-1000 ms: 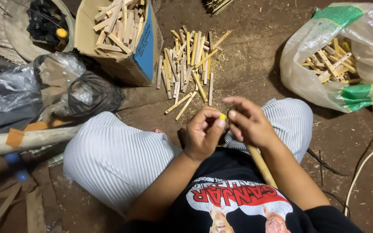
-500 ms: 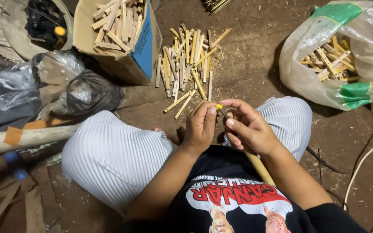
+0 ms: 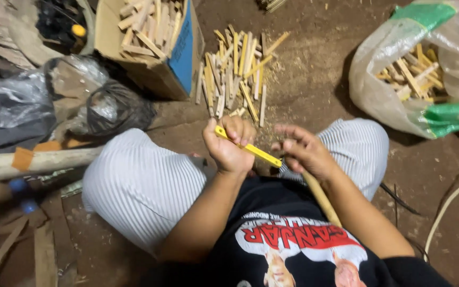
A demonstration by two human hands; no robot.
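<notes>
- Yellow strip (image 3: 248,149): thin, flat, slanting down to the right between both hands, above the lap, in front of the knees.
- Left hand (image 3: 229,146): grip closed tight around the upper end of the yellow strip, fist with knuckles up.
- Right hand (image 3: 304,151): fingers curled, half closed; lower end of the strip meets it near a dark metal part. Cannot tell exactly what the fingers pinch there.
- Wooden handle (image 3: 321,197): pale, round, runs from under the right hand back toward the torso along the forearm.
- Person sits on the dirt floor (image 3: 314,79), knees apart in striped light trousers, black printed shirt.
- Loose pile of short wooden sticks (image 3: 237,74) on the floor just beyond the hands, sawdust around it.
- Cardboard box (image 3: 184,58) with blue side, upper left of pile, full of similar wood pieces.
- Clear plastic bag (image 3: 426,79) with green patches, upper right, holds more sticks, well apart from the hands.
- Crumpled dark and clear plastic bags (image 3: 81,101) left of the box.
- Pale pole (image 3: 38,162) lying at left, by the left knee.
</notes>
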